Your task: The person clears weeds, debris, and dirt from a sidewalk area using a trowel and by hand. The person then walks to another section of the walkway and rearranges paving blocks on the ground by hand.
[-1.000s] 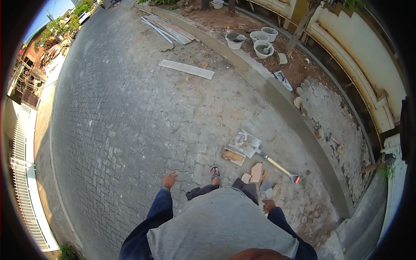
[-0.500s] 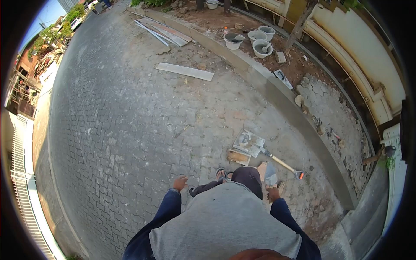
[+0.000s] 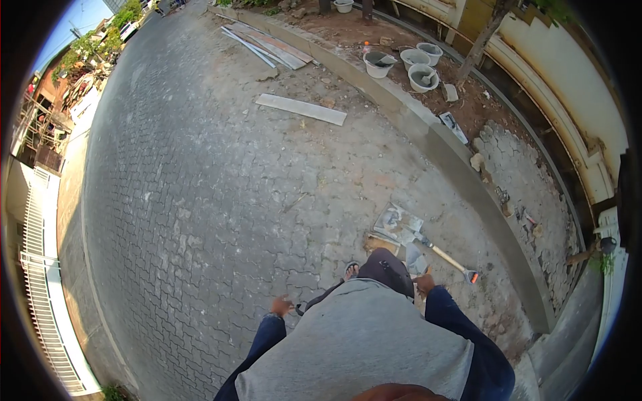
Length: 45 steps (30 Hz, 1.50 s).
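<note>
My right hand [image 3: 424, 285] is closed at the handle end of a trowel. The trowel's grey, pointed blade [image 3: 416, 259] shows just ahead of the hand, low beside my right knee. Beyond it lies a shovel [image 3: 445, 255] with a wooden shaft and an orange-and-black grip. Its broad blade [image 3: 399, 222] is smeared with mortar and rests on the pavers. Over the paving on the other side, my left hand [image 3: 282, 305] is empty, with its fingers stretched out and apart. A brownish flat piece [image 3: 382, 242] beside the shovel blade is partly hidden by my knee.
A low cement kerb [image 3: 471, 194] curves along the right. Behind it stand several white buckets [image 3: 423, 78], some with grey mix, and a flat tool [image 3: 453, 127] lies on the kerb's edge. A plank [image 3: 301, 109] and longer boards [image 3: 264, 45] lie on the pavers [image 3: 200, 200].
The whole scene has shifted rightward in view as my head turned. My right hand, with the trowel, is now closer to my knee. The brownish piece is more covered by my leg.
</note>
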Each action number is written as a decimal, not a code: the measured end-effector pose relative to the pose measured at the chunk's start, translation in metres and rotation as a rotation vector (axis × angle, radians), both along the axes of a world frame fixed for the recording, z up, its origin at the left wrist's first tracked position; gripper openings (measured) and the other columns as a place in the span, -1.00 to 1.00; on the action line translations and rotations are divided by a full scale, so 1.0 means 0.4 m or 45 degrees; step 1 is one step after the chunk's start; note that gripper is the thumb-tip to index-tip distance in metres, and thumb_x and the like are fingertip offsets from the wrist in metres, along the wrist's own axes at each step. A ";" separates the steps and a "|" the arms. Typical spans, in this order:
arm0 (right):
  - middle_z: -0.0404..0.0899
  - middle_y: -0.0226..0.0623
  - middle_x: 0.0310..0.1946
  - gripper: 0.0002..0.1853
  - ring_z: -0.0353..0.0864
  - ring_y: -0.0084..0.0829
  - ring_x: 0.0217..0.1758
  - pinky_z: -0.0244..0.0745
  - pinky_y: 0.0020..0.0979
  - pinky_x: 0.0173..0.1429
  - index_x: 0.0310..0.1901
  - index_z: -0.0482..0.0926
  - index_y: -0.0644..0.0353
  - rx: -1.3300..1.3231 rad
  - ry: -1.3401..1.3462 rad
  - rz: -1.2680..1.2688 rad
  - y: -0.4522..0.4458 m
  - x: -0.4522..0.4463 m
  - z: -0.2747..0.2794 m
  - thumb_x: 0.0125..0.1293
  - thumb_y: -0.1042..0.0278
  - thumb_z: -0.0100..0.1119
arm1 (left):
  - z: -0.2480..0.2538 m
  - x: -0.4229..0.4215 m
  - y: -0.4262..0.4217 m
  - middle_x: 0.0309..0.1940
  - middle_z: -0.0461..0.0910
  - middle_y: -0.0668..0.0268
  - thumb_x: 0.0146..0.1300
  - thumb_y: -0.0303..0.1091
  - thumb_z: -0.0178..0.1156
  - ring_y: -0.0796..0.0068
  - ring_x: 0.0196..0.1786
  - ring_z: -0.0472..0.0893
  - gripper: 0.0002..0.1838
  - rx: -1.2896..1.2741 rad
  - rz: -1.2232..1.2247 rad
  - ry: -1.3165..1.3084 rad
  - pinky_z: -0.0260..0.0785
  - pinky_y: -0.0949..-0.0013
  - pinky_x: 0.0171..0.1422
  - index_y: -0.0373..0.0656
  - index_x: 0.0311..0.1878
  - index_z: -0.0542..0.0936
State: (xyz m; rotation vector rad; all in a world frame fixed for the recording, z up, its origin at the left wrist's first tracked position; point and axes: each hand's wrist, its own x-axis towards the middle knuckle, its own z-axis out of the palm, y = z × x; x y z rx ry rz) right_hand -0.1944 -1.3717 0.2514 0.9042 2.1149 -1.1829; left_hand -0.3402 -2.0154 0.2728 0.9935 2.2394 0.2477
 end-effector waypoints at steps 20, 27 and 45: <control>0.71 -0.12 -0.40 -0.61 0.73 -0.19 -0.35 0.59 -0.25 -0.13 -0.25 0.72 0.23 -0.036 -0.476 0.283 0.037 -0.681 0.094 0.21 0.02 0.19 | 0.194 -0.523 0.307 0.03 0.64 0.15 0.29 -0.06 0.21 0.24 -0.04 0.65 -0.31 0.043 1.016 -0.885 0.50 0.25 -0.16 -0.22 0.39 0.32; 0.72 -0.14 -0.32 -0.69 0.73 -0.11 -0.25 0.61 -0.22 -0.14 -0.32 0.73 0.17 0.331 -0.118 1.023 0.196 -1.119 -0.016 0.19 0.11 0.11 | 0.262 -0.866 0.308 0.17 0.54 0.11 0.32 -0.10 0.17 0.20 0.08 0.59 -0.36 0.388 2.072 -1.046 0.48 0.18 0.02 -0.12 0.41 0.29; 0.64 -0.06 -0.49 -0.68 0.69 -0.17 -0.48 0.58 -0.17 -0.39 -0.22 0.61 0.41 -0.111 -0.314 0.709 0.126 -1.853 0.025 0.13 0.29 0.31 | 0.156 -1.634 0.299 0.22 0.53 0.13 0.29 -0.11 0.22 0.18 0.36 0.37 -0.36 0.201 1.125 -1.198 0.33 0.10 0.24 -0.02 0.41 0.32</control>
